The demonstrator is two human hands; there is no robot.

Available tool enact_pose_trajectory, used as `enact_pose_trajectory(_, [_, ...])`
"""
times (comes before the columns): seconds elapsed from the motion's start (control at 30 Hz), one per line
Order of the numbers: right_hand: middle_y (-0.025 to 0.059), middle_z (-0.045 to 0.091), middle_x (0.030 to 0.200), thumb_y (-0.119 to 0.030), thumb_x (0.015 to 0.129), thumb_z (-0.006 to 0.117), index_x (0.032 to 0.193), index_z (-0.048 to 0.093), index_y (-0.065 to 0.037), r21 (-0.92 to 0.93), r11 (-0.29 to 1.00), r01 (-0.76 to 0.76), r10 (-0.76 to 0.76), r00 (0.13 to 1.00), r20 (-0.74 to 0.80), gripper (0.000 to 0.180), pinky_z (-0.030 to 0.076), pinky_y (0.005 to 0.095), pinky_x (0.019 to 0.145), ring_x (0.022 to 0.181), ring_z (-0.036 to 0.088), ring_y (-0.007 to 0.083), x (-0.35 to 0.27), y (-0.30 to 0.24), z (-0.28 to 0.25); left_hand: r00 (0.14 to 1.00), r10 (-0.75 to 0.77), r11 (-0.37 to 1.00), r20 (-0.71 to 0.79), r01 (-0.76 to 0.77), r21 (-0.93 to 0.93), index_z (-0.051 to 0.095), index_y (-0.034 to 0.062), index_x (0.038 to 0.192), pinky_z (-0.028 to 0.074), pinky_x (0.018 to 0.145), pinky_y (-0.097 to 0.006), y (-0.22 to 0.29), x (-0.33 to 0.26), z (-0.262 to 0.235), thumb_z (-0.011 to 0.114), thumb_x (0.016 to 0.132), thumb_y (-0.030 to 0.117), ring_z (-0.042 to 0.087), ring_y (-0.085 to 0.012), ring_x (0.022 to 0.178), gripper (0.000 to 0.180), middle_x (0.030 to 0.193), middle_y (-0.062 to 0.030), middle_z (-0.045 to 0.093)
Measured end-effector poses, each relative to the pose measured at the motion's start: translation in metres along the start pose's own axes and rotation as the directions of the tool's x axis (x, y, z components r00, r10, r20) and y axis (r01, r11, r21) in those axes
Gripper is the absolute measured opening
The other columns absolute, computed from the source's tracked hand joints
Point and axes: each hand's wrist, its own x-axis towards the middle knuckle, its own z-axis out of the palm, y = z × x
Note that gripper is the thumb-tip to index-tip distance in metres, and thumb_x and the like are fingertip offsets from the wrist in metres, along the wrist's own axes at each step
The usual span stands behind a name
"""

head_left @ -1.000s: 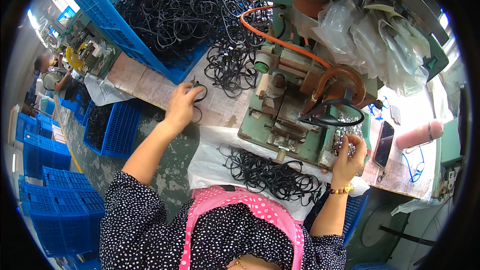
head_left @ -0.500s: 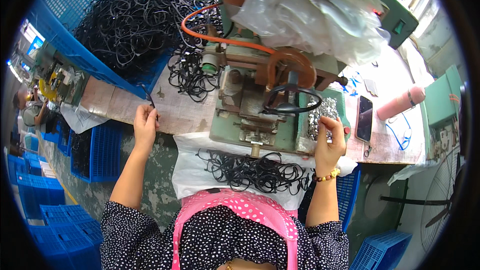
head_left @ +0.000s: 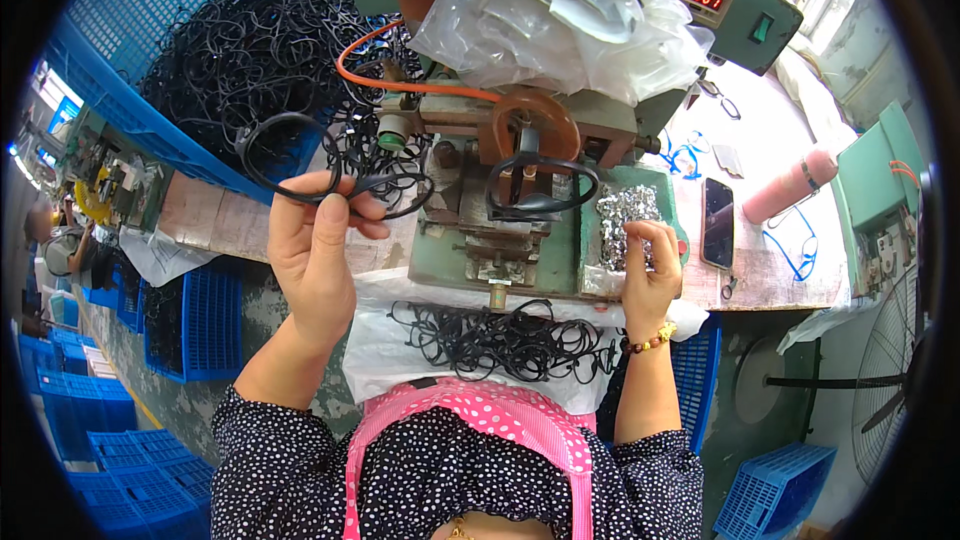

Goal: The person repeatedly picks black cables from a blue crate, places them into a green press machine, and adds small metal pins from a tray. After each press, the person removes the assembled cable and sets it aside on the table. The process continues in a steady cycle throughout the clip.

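Left hand lifts one black loop; right hand picks at the metal clips.

I see my left hand pinching the loop clear of the blue crate, ready for the green press. My right fingertips close on clips in its tray. Finished loops lie on plastic sheet at the bench edge; blue crates stand on the floor.

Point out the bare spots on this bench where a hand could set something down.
Bare bench shows left of the green machine, under the raised left hand, and between the phone and the pink roll. Crowded: the blue crate of black loops and the lap sheet.
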Motion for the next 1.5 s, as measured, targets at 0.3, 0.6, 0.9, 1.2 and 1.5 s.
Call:
enact_pose_trajectory(0.3, [0.0063,0.065,0.093,0.01,0.085,0.065,0.094,0.07,0.0,0.25,0.965,-0.076,0.062,0.996,0.064,0.014,0.047,0.028,0.081,0.088,0.061,0.0172,0.023,-0.037,0.005,0.923,-0.003,0.991,0.385,0.055,-0.125,0.054,-0.0043,0.12,0.056,0.079,-0.031,0.013,0.003,0.019,0.054,0.104,0.01,0.068,-0.018,0.088,0.022,0.105,-0.0142,0.068])
enact_pose_trajectory(0.6, [0.0077,0.065,0.096,0.008,0.084,0.066,0.101,0.068,-0.002,0.481,0.874,-0.066,0.008,0.993,0.122,0.02,0.044,0.0317,0.094,0.1,0.06,0.0193,0.03,-0.09,0.046,0.997,-0.005,0.994,0.08,0.014,-0.113,0.057,-0.0019,0.117,0.054,0.067,-0.027,0.008,0.031,0.019,0.054,0.105,0.015,0.066,-0.0164,0.087,0.021,0.109,-0.0112,0.066])
enact_pose_trajectory(0.9, [0.0059,0.062,0.103,0.008,0.087,0.066,0.134,0.042,0.002,0.591,0.78,-0.205,0.082,0.97,0.228,0.053,0.047,0.0257,0.089,0.096,0.058,0.0125,0.023,-0.104,0.068,0.997,0.049,0.987,0.062,-0.039,-0.156,0.059,0.0001,0.115,0.052,0.065,-0.024,0.002,0.043,0.025,0.055,0.105,0.017,0.066,-0.0138,0.085,0.02,0.107,-0.0086,0.067])
enact_pose_trajectory(1.2, [0.0068,0.064,0.104,0.008,0.088,0.066,0.132,0.042,0.001,0.712,0.636,-0.296,0.13,0.951,0.28,0.05,0.047,0.0255,0.089,0.101,0.058,0.0123,0.026,-0.107,0.07,0.998,0.02,0.996,0.067,-0.014,-0.092,0.059,0.0,0.114,0.051,0.067,-0.023,0.007,0.045,0.026,0.054,0.104,0.015,0.063,-0.0104,0.078,0.018,0.096,-0.0076,0.068])
enact_pose_trajectory(1.5, [0.008,0.068,0.103,0.007,0.087,0.066,0.13,0.048,0.004,0.619,0.746,-0.246,0.118,0.963,0.241,0.047,0.046,0.028,0.095,0.1,0.062,0.0135,0.024,-0.094,0.051,0.927,0.069,0.973,0.368,-0.143,0.178,0.065,-0.0014,0.102,0.051,0.065,-0.03,0.003,0.006,0.055,0.062,0.093,0.001,0.066,-0.0203,0.071,0.009,0.084,-0.0111,0.067])
